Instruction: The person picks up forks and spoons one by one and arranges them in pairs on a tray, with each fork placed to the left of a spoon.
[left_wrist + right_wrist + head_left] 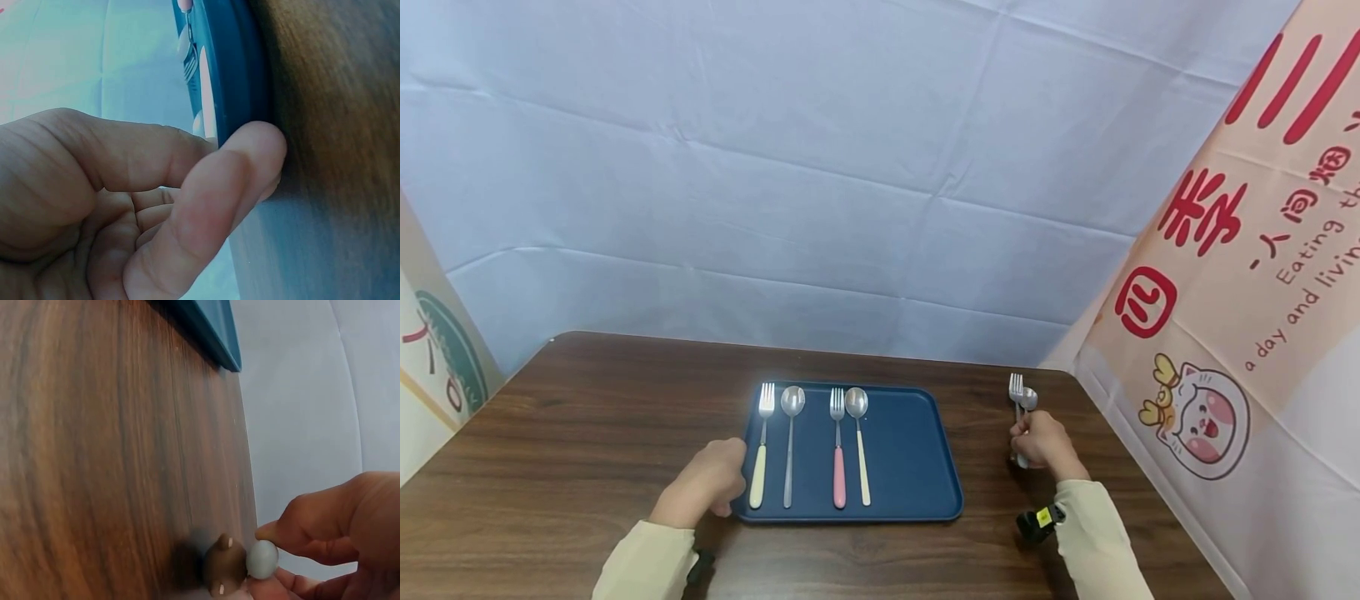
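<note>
My left hand [711, 475] grips the left rim of a dark blue tray [917, 467], thumb and fingers pinching its edge in the left wrist view. On the tray lie a yellow-handled fork [758, 475], a silver spoon [789, 450], a pink-handled fork [838, 475] and a cream-handled spoon [862, 467], side by side. Right of the tray, my right hand [1043, 440] pinches a fork [1016, 387]; a spoon [1030, 398] is close beside it. In the right wrist view a pale rounded handle end [262, 559] is between the fingers, next to a brown, eared one [225, 567].
The dark wooden table [587, 417] extends around the tray. A pale cloth [812, 208] hangs behind it, and a printed cloth [1210, 350] with red lettering and a cartoon hangs along the right side.
</note>
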Demonstrator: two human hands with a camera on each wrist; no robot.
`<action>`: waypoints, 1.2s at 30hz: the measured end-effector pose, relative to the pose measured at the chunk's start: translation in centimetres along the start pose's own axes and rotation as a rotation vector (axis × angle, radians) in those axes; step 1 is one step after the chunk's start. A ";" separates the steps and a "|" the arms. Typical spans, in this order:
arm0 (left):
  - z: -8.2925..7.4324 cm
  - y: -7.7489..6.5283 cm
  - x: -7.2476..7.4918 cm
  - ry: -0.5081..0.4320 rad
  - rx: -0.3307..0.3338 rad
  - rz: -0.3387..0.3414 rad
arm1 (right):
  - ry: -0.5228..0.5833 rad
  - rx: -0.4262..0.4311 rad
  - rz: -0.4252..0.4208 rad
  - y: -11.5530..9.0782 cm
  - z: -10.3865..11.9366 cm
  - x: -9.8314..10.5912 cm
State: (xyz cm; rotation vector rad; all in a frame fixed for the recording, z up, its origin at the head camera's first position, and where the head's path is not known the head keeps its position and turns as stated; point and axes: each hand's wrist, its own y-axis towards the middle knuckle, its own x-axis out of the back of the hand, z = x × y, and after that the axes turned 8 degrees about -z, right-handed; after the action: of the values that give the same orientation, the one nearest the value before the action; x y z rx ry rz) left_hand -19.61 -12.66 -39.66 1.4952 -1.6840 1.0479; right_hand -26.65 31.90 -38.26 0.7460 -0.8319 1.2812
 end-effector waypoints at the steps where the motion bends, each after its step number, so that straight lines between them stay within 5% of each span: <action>1: 0.0 0.0 0.0 0.001 -0.001 0.000 | -0.001 0.009 -0.004 0.0 0.1 -0.1; 10: -0.1 0.0 -0.1 0.011 -0.005 -0.012 | 0.078 0.000 0.018 -0.7 1.3 -0.5; 36: -0.1 0.0 0.0 0.018 0.007 -0.007 | -0.001 0.148 0.010 -2.3 5.3 -2.3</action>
State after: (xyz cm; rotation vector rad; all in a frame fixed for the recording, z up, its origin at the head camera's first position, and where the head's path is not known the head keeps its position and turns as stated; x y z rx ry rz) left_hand -19.59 -12.53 -39.64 1.4907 -1.6635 1.0622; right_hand -25.18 25.96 -37.55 0.8604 -0.7477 1.3620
